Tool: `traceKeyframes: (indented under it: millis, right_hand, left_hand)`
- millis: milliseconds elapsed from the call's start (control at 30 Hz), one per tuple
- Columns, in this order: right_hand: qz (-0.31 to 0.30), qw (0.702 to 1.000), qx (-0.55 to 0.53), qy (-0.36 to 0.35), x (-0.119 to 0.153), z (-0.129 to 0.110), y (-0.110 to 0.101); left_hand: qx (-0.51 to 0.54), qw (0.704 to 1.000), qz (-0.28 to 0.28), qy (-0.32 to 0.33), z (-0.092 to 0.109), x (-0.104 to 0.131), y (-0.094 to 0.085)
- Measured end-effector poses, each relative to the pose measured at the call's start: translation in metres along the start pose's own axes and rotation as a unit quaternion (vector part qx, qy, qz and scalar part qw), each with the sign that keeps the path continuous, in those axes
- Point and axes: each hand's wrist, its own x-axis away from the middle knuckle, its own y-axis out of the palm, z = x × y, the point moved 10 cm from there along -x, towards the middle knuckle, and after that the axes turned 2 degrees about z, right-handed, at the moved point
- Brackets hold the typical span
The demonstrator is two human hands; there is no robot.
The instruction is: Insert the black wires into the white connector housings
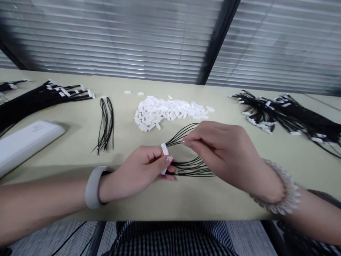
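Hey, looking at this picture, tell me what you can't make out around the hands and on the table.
All in the head view:
Connector: partly covered by the left hand.
Wires: their far ends are hidden behind the right hand.
White box: its left end is cut off by the picture's edge.
Mark on it: too small and blurred to read.
Pile: overlapping pieces hide the count.

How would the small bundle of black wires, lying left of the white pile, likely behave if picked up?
The bundle of black wires would probably flop, since its thin strands already bend. It looks light, being just slim wires. Lifted by the white piece at its far end, the lower ends would likely dangle and splay; no tie shows there.
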Motion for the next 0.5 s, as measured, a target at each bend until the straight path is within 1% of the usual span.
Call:
traceKeyframes:
  millis: [100,267,500]
  right_hand:
    - [-0.02,0.999,0.029,-0.007,0.0014,-0.0025,0.0048]
    - [0.007,0.999,0.048,0.017,0.0003,0.0035,-0.0026]
    - [-0.017,0.999,0.041,0.022,0.0,0.0046,0.0064]
  left_hand:
    - [-0.015,1.0,-0.001,0.015,0.003,0.0011,0.0]
    - [-0.002,1.0,-0.007,0.014,0.0002,0.0014,0.0011]
    - [-0.022,1.0,-0.008,0.008,0.001,0.0026,0.0029]
